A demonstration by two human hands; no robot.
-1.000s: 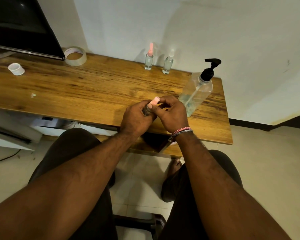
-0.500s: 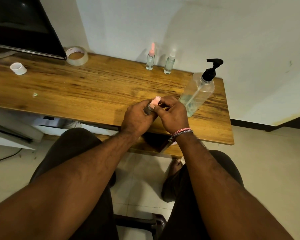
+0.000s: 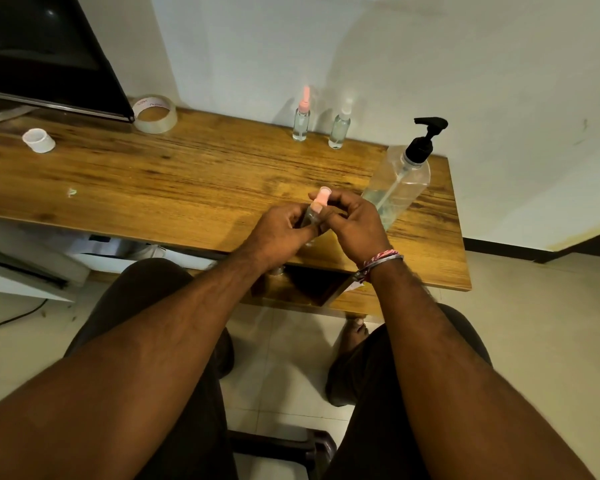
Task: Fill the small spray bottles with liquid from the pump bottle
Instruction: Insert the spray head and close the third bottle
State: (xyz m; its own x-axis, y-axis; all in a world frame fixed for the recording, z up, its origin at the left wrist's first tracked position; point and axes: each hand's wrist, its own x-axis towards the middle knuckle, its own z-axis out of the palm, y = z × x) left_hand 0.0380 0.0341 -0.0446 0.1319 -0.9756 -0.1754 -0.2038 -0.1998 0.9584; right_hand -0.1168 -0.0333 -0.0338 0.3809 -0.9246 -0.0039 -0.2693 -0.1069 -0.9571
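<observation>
My left hand (image 3: 278,233) grips the clear body of a small spray bottle (image 3: 310,216) just above the wooden table (image 3: 187,181) near its front edge. My right hand (image 3: 354,223) pinches that bottle's pink top (image 3: 323,196) between thumb and fingers. The big clear pump bottle (image 3: 399,188) with a black pump head stands just right of my hands, low on liquid. Two more small spray bottles stand by the wall: one with a pink top (image 3: 302,119) and one with a clear top (image 3: 341,128).
A roll of clear tape (image 3: 155,114) and a small white cap (image 3: 39,140) lie at the table's back left, beside a dark screen (image 3: 45,57). My legs and a chair are below the table edge; the tiled floor lies to the right.
My hands stay in place on the small bottle. The pink top now sticks up slightly higher between my right fingers. The view has shifted a little.
</observation>
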